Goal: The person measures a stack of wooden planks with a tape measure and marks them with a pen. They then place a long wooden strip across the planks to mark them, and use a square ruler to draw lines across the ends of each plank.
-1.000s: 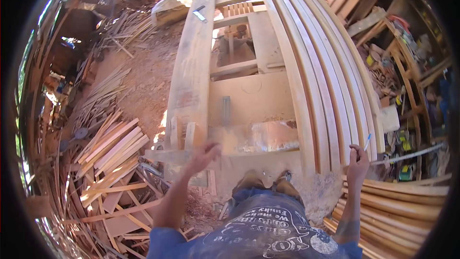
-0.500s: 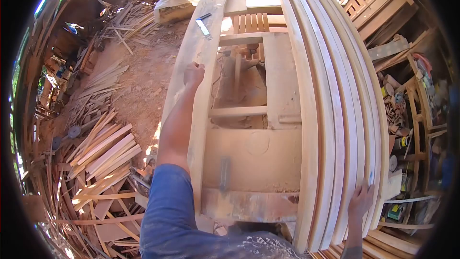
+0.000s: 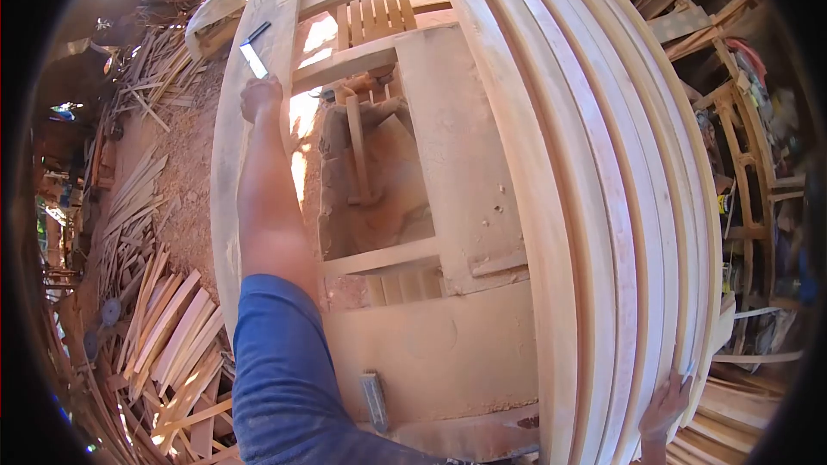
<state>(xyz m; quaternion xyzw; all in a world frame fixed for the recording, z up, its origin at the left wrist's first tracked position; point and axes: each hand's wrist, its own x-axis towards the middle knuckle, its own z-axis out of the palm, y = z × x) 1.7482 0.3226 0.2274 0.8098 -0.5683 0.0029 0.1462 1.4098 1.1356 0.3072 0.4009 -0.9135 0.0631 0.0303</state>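
My left hand [image 3: 261, 98] is at the near end of a try square [image 3: 253, 53], a metal blade with a dark stock, lying on the long left plank [image 3: 231, 146]. Its fingers are curled, and whether they grip the blade is hidden. Lower right, my right hand [image 3: 663, 405] rests on the outer boards of a row of long upright planks [image 3: 607, 207]. A small bluish-white item shows at its fingertips, too small to name. Between the planks is a dusty wooden frame [image 3: 465, 138] with a rectangular opening.
A grey metal-looking block [image 3: 374, 400] lies on the dusty board near my body. Wood strips [image 3: 177, 336] are heaped on the ground at left. Shelving with cluttered items [image 3: 745, 138] stands at right. A slatted wooden piece [image 3: 376, 19] lies beyond the frame.
My left hand has moved forward along the left plank to the try square. The view has shifted and turned. My right hand stays at the outer boards.
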